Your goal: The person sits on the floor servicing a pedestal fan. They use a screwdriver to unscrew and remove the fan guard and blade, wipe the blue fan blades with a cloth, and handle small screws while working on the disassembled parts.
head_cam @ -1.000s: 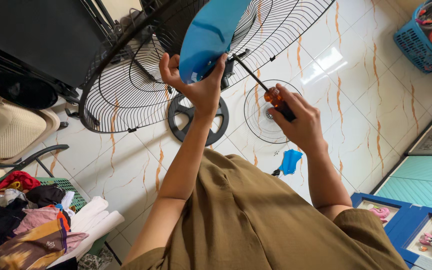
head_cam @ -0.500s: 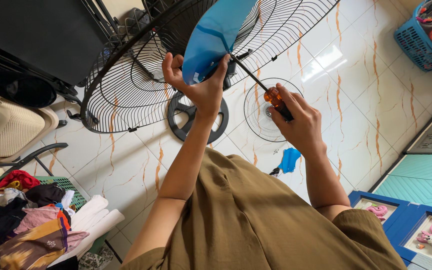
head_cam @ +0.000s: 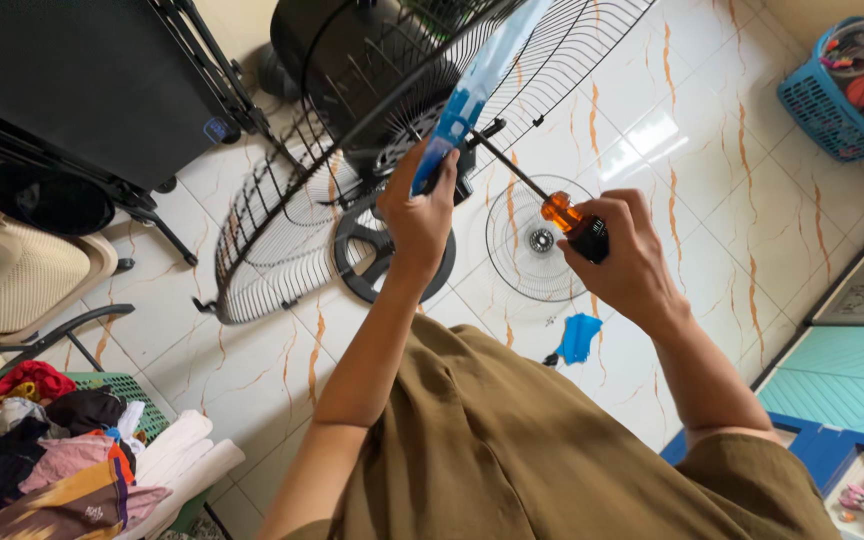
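The person's left hand closes around the base of a translucent blue plastic fan blade, which rises toward twelve o'clock in front of the black fan motor housing. The right hand is wrapped tightly around an orange-and-black-handled screwdriver, its shaft pointing at ten o'clock to the blade's hub. A black wire fan guard leans at nine o'clock. At two o'clock a blue plastic lattice basket holds assorted colourful items, too small to tell apart. At seven o'clock a green mesh basket is heaped with crumpled clothes.
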Demonstrator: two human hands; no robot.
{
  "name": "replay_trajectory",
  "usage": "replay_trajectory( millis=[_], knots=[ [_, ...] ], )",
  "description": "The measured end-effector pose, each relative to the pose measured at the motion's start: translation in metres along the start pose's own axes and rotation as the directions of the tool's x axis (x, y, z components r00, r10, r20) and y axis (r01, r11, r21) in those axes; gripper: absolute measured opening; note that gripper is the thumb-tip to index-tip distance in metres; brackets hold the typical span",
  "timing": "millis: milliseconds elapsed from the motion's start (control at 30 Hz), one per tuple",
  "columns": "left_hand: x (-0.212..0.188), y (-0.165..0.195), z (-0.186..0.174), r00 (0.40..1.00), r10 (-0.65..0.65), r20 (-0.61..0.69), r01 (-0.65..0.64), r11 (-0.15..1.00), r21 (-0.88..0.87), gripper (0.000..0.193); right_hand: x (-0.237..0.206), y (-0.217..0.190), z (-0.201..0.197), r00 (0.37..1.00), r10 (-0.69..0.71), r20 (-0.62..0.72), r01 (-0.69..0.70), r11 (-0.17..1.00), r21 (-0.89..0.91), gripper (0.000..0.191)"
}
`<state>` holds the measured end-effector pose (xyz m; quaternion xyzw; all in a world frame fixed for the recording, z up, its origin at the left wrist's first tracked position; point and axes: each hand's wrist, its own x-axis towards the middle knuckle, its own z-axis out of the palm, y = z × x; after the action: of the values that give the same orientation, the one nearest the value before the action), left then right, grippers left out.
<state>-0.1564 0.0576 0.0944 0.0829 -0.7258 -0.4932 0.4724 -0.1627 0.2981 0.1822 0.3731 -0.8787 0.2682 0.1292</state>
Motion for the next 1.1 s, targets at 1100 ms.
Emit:
replay_trajectory(
  millis=[1100],
  knots=[
    [-0.002,0.012,-0.034,0.982,0.053,0.181,-0.038,0.996,-0.082,0.028,-0.045,0.021,0.009,0.567,0.604,0.560,-0.795,0.223,0.564,0.045]
  ],
)
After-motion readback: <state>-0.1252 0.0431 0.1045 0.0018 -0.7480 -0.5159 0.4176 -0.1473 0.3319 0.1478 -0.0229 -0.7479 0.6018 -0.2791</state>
